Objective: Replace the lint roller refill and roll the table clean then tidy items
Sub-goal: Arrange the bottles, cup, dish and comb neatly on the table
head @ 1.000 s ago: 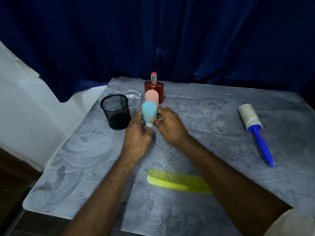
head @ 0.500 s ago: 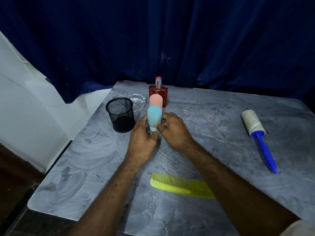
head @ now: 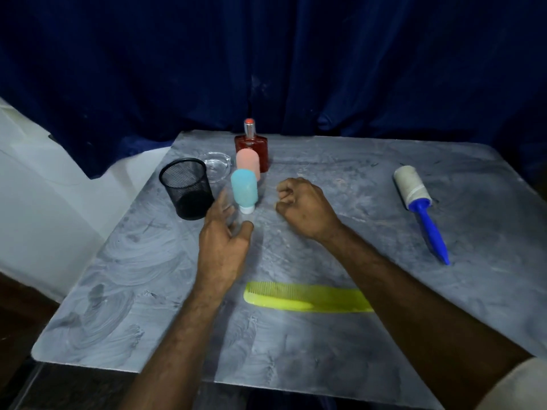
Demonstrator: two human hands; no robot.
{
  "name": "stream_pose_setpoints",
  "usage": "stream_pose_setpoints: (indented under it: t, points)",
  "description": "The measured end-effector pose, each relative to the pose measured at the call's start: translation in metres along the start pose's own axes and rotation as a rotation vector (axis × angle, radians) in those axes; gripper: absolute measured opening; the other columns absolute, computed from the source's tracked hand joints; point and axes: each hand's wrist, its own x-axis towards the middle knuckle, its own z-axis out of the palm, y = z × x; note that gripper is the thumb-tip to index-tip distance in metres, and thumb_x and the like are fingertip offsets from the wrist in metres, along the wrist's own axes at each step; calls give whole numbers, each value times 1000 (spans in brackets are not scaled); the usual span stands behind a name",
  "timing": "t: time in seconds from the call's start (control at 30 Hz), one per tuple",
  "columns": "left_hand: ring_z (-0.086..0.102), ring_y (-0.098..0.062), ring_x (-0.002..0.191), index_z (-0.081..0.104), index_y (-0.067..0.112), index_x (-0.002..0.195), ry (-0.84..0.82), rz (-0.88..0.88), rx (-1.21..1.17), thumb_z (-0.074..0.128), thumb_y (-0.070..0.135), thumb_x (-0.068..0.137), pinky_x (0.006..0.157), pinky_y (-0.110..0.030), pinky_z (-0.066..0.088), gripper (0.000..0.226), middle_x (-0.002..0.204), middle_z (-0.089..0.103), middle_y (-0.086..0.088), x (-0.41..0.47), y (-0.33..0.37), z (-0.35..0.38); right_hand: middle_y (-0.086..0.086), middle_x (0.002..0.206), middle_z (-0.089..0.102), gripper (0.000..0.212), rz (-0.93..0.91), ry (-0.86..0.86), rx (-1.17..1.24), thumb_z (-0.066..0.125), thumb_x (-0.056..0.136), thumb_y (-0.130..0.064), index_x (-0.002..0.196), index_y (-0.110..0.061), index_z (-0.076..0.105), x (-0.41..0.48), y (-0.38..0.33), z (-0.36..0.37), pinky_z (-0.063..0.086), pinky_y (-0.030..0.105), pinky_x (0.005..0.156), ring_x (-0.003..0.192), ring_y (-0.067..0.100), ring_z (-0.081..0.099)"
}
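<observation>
A blue squeeze bottle [head: 244, 188] stands cap-down on the grey table [head: 355, 335], in a row with a pink squeeze bottle [head: 248, 162] and a red perfume bottle [head: 252, 145] behind it. My left hand [head: 224, 241] is just in front of the blue bottle, fingers apart, holding nothing. To the bottle's right, my right hand [head: 305, 207] hovers with loosely curled fingers, empty. The lint roller [head: 420, 207], white roll and blue handle, lies at the right. A yellow comb [head: 306, 298] lies flat near me, partly under my right forearm.
A black mesh cup [head: 187, 192] stands left of the bottles. A clear glass ashtray [head: 216, 165] sits behind it. A dark blue curtain hangs behind the table, and a white wall is at the left.
Both hands have let go of the blue bottle and drawn back toward me. The bottle stands on its own. The camera has tilted slightly.
</observation>
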Motion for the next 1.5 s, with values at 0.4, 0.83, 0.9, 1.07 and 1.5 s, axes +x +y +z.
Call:
stream_pose_setpoints:
  t: [0.4,0.83,0.9,1.07,1.5]
  points:
    - [70,0,106,76,25,127,-604,395,253,77,20,86,97,-16,55,41,115,73,16,-67,24,4,1,106,71,29,23,6,-26,70,82,-11,111,-10,73,-99,35,-64,51,19,88,92,11,69]
    - [59,-5,103,74,35,117,-765,424,669,89,42,81,94,-35,55,40,109,63,19,-54,42,9,-5,103,70,26,61,32,134,71,85,-6,109,-16,72,-171,61,-79,52,8,80,89,3,69]
    - [59,0,99,73,34,117,-768,397,662,90,44,80,92,-31,56,42,108,62,19,-53,42,10,-4,104,70,27,48,35,138,70,85,-4,109,-15,72,-172,61,-79,55,14,82,90,5,69]
    - [60,1,94,68,37,95,-803,378,686,93,48,73,84,-29,54,35,95,66,19,-44,44,13,-4,101,69,31,25,59,122,70,82,0,108,-16,71,-169,62,-79,59,28,86,92,7,70]
    - [62,-14,71,76,16,97,-711,61,-42,91,21,83,64,-20,51,21,82,77,-6,-27,37,30,6,118,63,45,-33,352,309,72,79,9,119,-13,66,-132,56,-86,60,27,91,106,9,68]
